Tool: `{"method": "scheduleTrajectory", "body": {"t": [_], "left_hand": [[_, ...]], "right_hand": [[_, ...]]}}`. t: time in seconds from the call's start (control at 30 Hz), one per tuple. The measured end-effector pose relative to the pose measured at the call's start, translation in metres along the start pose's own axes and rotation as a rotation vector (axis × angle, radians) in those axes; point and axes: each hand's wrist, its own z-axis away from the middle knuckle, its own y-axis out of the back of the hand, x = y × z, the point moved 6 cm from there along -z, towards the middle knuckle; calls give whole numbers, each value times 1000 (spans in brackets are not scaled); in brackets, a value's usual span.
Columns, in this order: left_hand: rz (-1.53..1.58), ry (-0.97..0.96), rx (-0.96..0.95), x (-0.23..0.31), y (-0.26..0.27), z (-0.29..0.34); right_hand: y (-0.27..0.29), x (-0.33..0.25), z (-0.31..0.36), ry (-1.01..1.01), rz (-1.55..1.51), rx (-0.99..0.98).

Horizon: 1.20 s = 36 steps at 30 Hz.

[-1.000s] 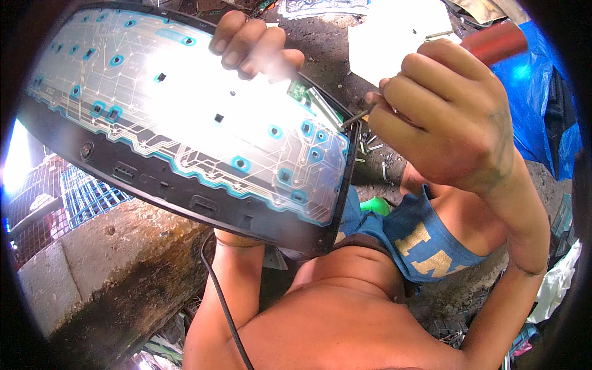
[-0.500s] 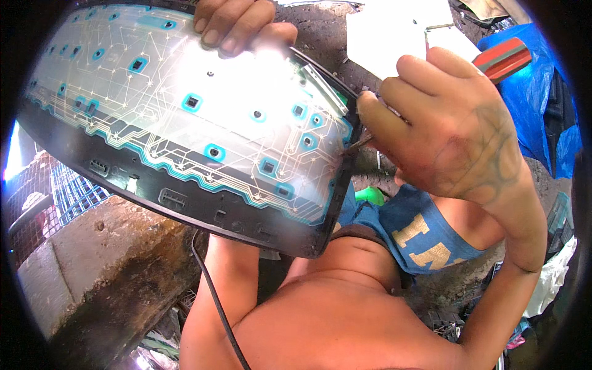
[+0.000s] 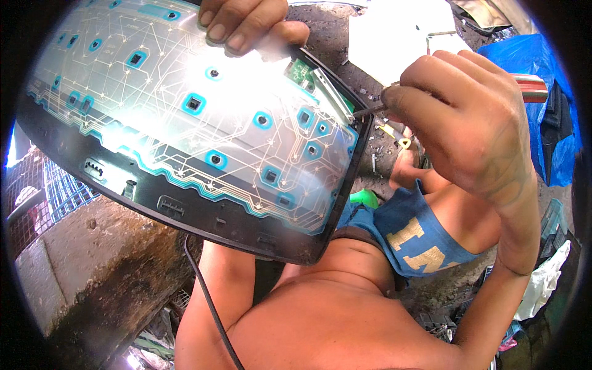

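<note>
The opened keyboard (image 3: 188, 132) is raised before the person's torso, mostly toward the left, its inner side and membrane (image 3: 157, 102) facing the camera. Its long axis slants from upper left to lower right; the narrow end at the right points toward the right hand (image 3: 468, 117). The left hand (image 3: 246, 24) has its fingers curled over the far long edge, gripping it; the thumb's place cannot be told. The right hand is folded tightly around a screwdriver (image 3: 531, 88), handle out to the right, shaft pointing left. Its tip is at the far right corner, by the end of a metal strip (image 3: 333, 95); contact cannot be told. The strip slants rightward beside a green board (image 3: 300, 71). A cable (image 3: 209, 302) hangs below the near edge.
</note>
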Motion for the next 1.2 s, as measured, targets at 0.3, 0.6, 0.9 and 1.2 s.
{"method": "scheduleTrajectory", "body": {"t": [0.3,0.6,0.9,1.2], "left_hand": [[-1,5,0,-1,1,-1],[-8,-9,15,-1,2,-1],[6,-4,26,-2,3,-1],[-4,-4,26,-1,3,-1]], "right_hand": [[0,-5,-2,42,50,-5],[-11,-10,4,40,84,66],[-16,-13,8,-14,24,137],[-19,-15,8,2,21,172]]}}
